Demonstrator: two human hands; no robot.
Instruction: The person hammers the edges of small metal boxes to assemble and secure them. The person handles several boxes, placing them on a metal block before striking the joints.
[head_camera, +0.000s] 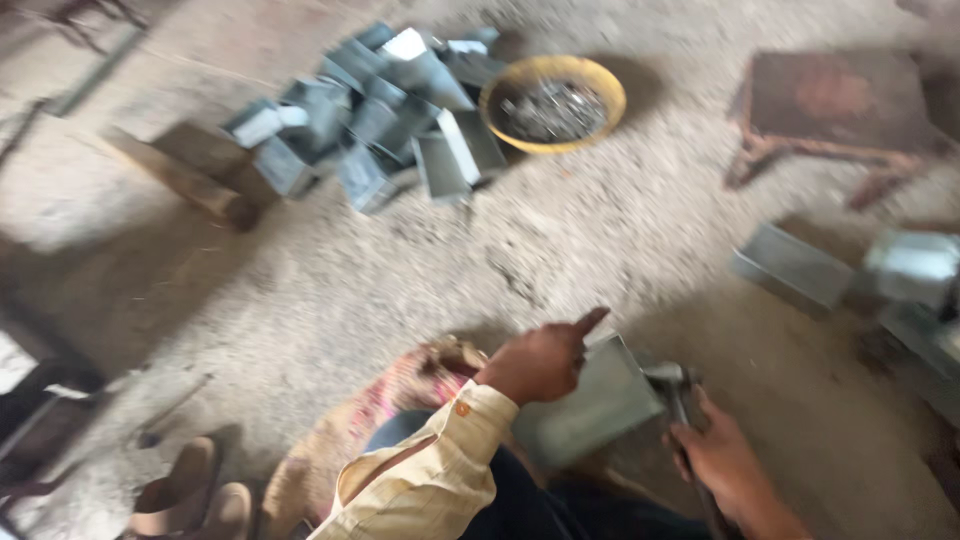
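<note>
Grey sheet metal dominates a blurred view of a workshop floor, and everything here is placed by the folded metal piece held low in the middle of the frame. Far to its left, at the bottom edge, a pair of worn sandals is seen on the dirt. Just left of the piece, a patterned cloth lies under the person's knee. The left hand, in a cream sleeve, is closed over the piece's upper left edge, forefinger stretched out along it. The piece is judged to be thin, stiff and fairly light, with cut edges likely sharp, so it is best taken by a folded rim or flat face, not a raw edge. Well above it and to the left, a heap of similar grey box-shaped parts is piled on the floor. Above the piece, a yellow bowl is filled with small dull metal bits, too blurred to be told apart. Touching the piece's right corner, a metal tool is gripped by the right hand, wrapped tight around its handle. Further right, more grey parts lie below a rusty low stand.
</note>
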